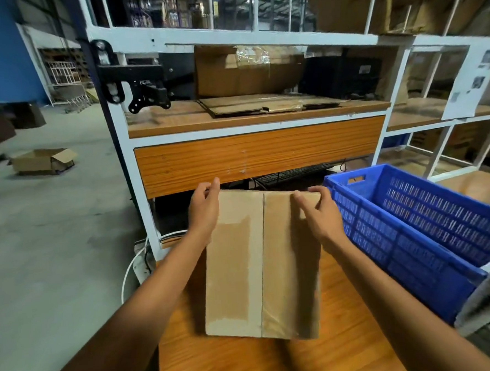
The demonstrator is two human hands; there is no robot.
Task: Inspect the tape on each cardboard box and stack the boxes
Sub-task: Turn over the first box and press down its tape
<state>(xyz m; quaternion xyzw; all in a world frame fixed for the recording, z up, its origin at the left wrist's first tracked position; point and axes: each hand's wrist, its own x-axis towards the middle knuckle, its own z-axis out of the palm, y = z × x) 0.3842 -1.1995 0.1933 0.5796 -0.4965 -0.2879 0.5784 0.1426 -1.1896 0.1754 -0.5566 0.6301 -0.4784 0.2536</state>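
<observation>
The cardboard box (260, 264) sits in the lower middle of the frame, on or just above the wooden table (220, 364); I cannot tell whether its underside touches. Its long axis runs from the bottom of the frame up toward the middle, straight away from the person, and the centre seam (264, 256) follows the same line. The 2 hands meet it at the far short edge: the left hand (204, 213) curls its fingers round the far left corner, and the right hand (320, 215) hooks its fingers over the far right corner with the thumb laid on the top face. They reach about equally far, so neither is nearer. The near edge lies free between the forearms. The blue crate (400, 250) stands just beside the box on the right of the frame. In my judgement, with both holds at the far end, the box would most easily tip about its near edge for the seam check, and a swing to the right risks the crate wall. Whether tape covers the seam is too faint to tell
</observation>
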